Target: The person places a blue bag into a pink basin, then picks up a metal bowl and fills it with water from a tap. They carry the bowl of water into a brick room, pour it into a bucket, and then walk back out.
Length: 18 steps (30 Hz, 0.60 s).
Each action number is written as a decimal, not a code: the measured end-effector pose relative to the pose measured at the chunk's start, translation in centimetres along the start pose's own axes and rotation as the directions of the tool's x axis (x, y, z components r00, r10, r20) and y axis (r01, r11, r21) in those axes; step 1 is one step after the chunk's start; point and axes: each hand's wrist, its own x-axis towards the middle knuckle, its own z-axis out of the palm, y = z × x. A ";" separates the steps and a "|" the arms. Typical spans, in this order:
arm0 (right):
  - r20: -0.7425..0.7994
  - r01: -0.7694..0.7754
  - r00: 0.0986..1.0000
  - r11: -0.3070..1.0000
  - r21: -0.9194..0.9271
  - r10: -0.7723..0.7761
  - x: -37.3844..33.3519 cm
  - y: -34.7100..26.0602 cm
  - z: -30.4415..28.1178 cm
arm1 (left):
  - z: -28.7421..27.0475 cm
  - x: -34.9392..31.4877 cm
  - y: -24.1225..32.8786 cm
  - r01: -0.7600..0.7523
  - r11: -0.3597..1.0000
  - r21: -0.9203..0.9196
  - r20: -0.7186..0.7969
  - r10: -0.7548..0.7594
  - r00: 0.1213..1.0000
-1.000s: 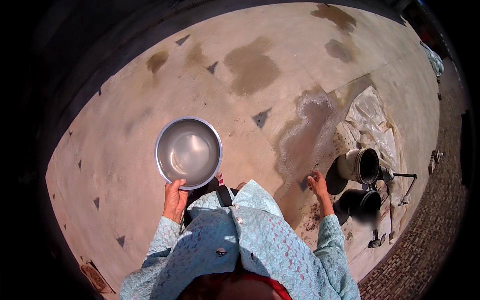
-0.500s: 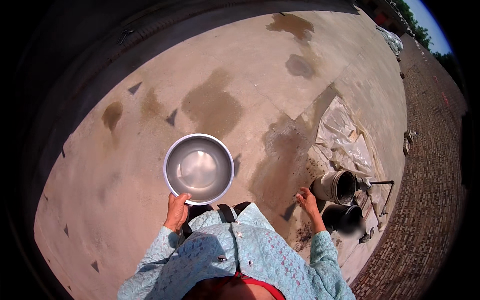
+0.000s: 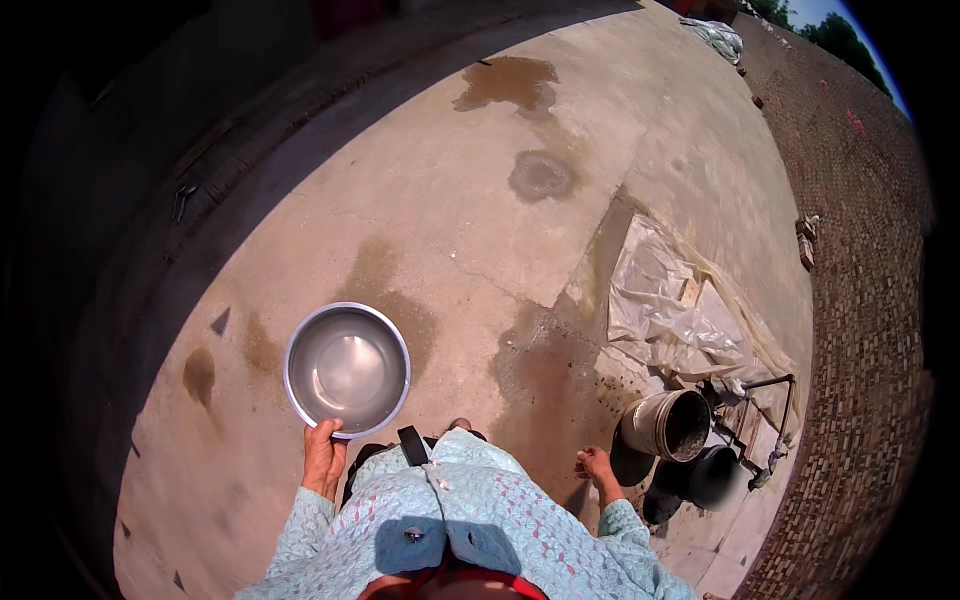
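Observation:
My left hand (image 3: pixel 322 452) is closed on the near rim of a round, shiny metal basin (image 3: pixel 350 372). The basin is held out in front of my left side, over the pavement. Its inside faces up and looks bare, with a bright reflection at the bottom. My right hand (image 3: pixel 596 467) hangs loosely at my right side, fingers slightly bent and apart, nothing visible in it. Nearest to it is a dirty pale bucket (image 3: pixel 648 424) with a dark inside. A black bucket (image 3: pixel 712 478) stands just nearer than the pale one.
Right of the wet patch (image 3: pixel 545 390), crumpled clear plastic sheeting (image 3: pixel 665 310) lies on the concrete. A dark pipe with a tap (image 3: pixel 770 382) rises beside the buckets. Brick paving (image 3: pixel 860 330) runs along the far right. A shaded strip (image 3: pixel 220 190) borders the left.
The view has swung, so ground and buckets sit lower in it. The basin has shifted left and slightly down with my left hand. My right hand has moved down, its fingers more curled.

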 end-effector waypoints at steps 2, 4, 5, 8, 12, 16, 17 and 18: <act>-0.017 0.135 0.990 0.983 -0.124 -0.138 3.3 -8.4 0.1 | 3.2 3.0 0.1 0.037 0.999 -0.009 -0.004 -0.037 0.999; 0.034 0.391 0.918 0.890 -0.236 -0.395 5.2 -16.9 0.4 | 5.2 6.1 -0.1 0.052 0.999 0.004 -0.007 -0.052 0.999; 0.057 0.485 0.870 0.831 -0.272 -0.490 5.8 -20.6 0.6 | 6.2 7.7 -0.3 0.058 0.998 0.008 0.001 -0.058 0.998; 0.105 0.703 0.678 0.600 -0.381 -0.728 6.5 -32.0 1.9 | 9.3 13.0 -0.6 0.085 0.996 0.041 0.038 -0.086 0.996; 0.134 0.749 0.626 0.545 -0.377 -0.768 5.6 -42.9 3.1 | 13.0 20.2 -0.6 0.110 0.992 0.054 0.081 -0.114 0.990; 0.088 0.648 0.739 0.670 -0.363 -0.668 7.3 -43.7 0.2 | 17.7 26.3 -0.1 0.175 0.978 0.113 0.131 -0.190 0.973; 0.066 0.596 0.785 0.723 -0.348 -0.616 8.4 -42.1 -0.9 | 18.9 28.3 -0.1 0.170 0.978 0.118 0.140 -0.186 0.973; 0.037 0.540 0.829 0.780 -0.315 -0.559 9.9 -39.7 -2.1 | 20.0 30.0 -0.2 0.169 0.977 0.131 0.146 -0.187 0.971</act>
